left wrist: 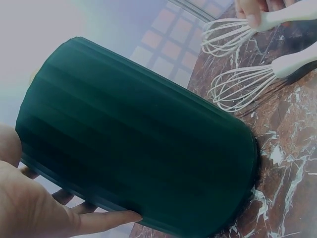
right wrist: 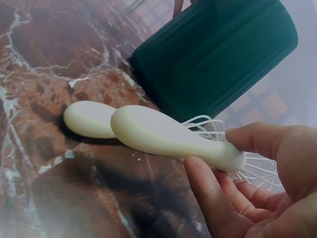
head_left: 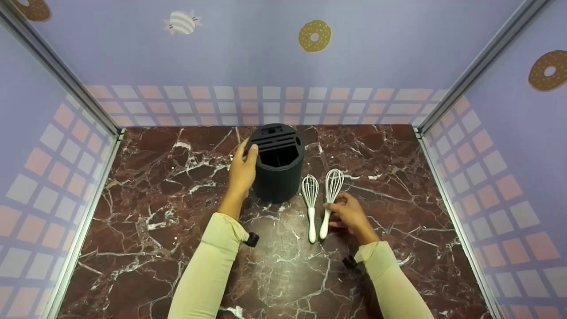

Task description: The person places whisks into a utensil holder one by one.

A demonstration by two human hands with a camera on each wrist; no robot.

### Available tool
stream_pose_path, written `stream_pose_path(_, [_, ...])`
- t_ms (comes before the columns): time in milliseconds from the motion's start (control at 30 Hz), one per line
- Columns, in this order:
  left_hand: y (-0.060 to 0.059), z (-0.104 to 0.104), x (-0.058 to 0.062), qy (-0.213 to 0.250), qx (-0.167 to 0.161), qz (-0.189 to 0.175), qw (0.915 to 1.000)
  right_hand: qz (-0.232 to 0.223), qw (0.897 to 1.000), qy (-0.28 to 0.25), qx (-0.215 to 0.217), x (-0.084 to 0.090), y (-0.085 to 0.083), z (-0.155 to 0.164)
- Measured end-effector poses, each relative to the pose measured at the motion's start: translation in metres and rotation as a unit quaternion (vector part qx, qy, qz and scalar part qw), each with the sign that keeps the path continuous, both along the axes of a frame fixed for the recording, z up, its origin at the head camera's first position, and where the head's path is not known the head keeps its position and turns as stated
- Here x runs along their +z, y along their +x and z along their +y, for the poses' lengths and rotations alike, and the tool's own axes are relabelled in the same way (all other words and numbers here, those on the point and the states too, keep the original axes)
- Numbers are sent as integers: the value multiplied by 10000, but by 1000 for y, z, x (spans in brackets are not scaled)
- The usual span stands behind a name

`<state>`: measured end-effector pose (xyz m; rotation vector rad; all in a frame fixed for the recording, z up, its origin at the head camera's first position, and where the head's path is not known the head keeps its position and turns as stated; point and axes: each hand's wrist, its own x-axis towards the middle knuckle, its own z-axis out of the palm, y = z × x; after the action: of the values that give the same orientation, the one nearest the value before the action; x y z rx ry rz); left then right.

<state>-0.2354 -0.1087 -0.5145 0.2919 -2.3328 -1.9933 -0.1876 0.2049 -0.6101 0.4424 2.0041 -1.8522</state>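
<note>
A dark green utensil holder (head_left: 278,177) stands upright on the tabletop, its black top divided into slots and larger compartments. My left hand (head_left: 243,170) grips its left side, thumb near the top rim; in the left wrist view the fingers (left wrist: 111,219) lie along its ribbed wall. Right of the holder, my right hand (head_left: 350,215) pinches a white whisk (head_left: 330,201) between thumb and fingers where the handle meets the wires. In the right wrist view this whisk's handle (right wrist: 153,129) appears raised off the surface. A second white whisk (head_left: 312,221) lies just left of it.
The tabletop (head_left: 177,248) is dark red with white marble veins. Purple panels with checks and sweets enclose it: a back wall (head_left: 248,57), a left wall (head_left: 40,177) and a right wall (head_left: 509,186), joined by metal corner strips.
</note>
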Motion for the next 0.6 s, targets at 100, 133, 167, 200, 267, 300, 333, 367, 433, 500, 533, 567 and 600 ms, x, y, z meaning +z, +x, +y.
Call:
stream_pose_path(100, [0, 0, 0, 11, -6, -36, 10000, 113, 9999, -36, 2, 5, -2, -1])
stream_pose_path(133, [0, 0, 0, 3, -3, -45, 10000, 157, 9999, -56, -4, 7, -3, -1])
stream_pose_path(167, [0, 0, 0, 6, 9, -41, 10000, 217, 9997, -90, -25, 9, -3, -2])
stream_pose_path(200, [0, 0, 0, -4, 19, -39, 10000, 247, 9996, -122, -34, 11, -3, -2])
stream_pose_path(267, [0, 0, 1, -1, 23, -32, 10000, 320, 9993, -169, -12, 16, -5, -3])
stream_pose_path(300, [0, 0, 0, -10, 17, -27, 10000, 348, 9992, -177, 6, 18, -6, -3])
stream_pose_path(333, [0, 0, 0, -20, 9, -25, 10000, 379, 9991, -176, 23, 20, -6, -3])
stream_pose_path(367, [0, 0, 0, -32, 6, -14, 10000, 405, 9990, -179, 35, 22, -7, -3])
stream_pose_path(433, [0, 0, 0, -76, 10, -14, 10000, 447, 9988, -190, 57, 27, -9, -3])
stream_pose_path(500, [0, 0, 0, -128, 9, -5, 9999, 480, 9986, -226, 66, 33, -11, -3])
stream_pose_path(533, [-1, 0, 0, -142, 21, -7, 9999, 494, 9984, -252, 69, 35, -12, -3])
stream_pose_path(567, [0, -1, 0, -146, 27, -4, 9999, 519, 9982, -277, 70, 38, -13, -3])
stream_pose_path(600, [0, -1, 0, -140, 27, -7, 9999, 544, 9980, -295, 84, 41, -15, -3])
